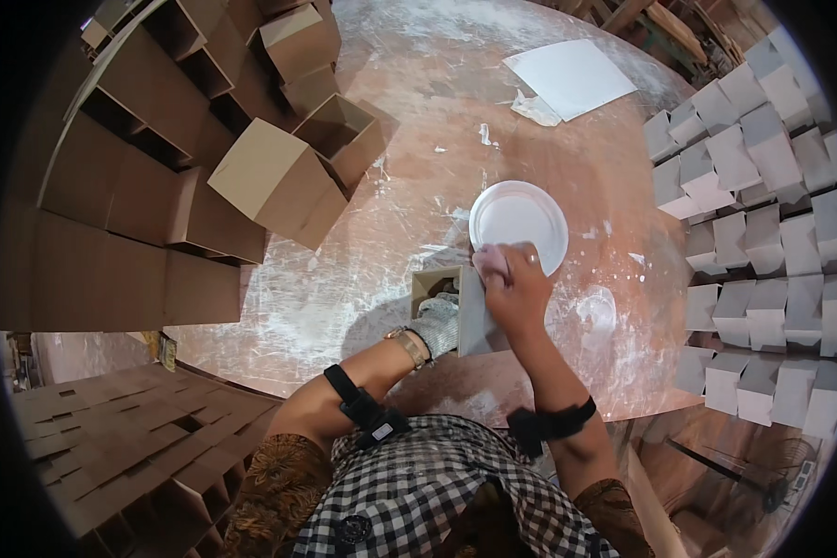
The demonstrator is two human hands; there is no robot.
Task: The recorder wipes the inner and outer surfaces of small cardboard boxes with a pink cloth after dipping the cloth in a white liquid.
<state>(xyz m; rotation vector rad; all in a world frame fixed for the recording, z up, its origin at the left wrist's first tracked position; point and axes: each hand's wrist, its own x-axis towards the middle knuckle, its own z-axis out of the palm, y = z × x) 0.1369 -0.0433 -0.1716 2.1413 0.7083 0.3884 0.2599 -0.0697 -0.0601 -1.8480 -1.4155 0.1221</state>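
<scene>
My left hand (436, 327), in a grey knit glove, reaches into the open end of a small box (474, 325) and holds it from inside. Its fingertips are partly hidden by the box walls. One outer face of the box, turned toward my right hand, looks pale grey-white. My right hand (521, 293) is bare and closed round a pinkish sponge-like pad (495, 262). That pad is at the upper edge of the box, beside the near rim of a round white dish (479, 206); whether it touches the box, I cannot tell.
Brown open boxes (102, 186) are stacked at the left, with two loose ones (274, 177) at their edge. More brown boxes (130, 418) sit lower left. Rows of whitened boxes (763, 242) stand at right. A white sheet (572, 76) lies on the white-smeared table (409, 121). A fan (786, 474) stands lower right.
</scene>
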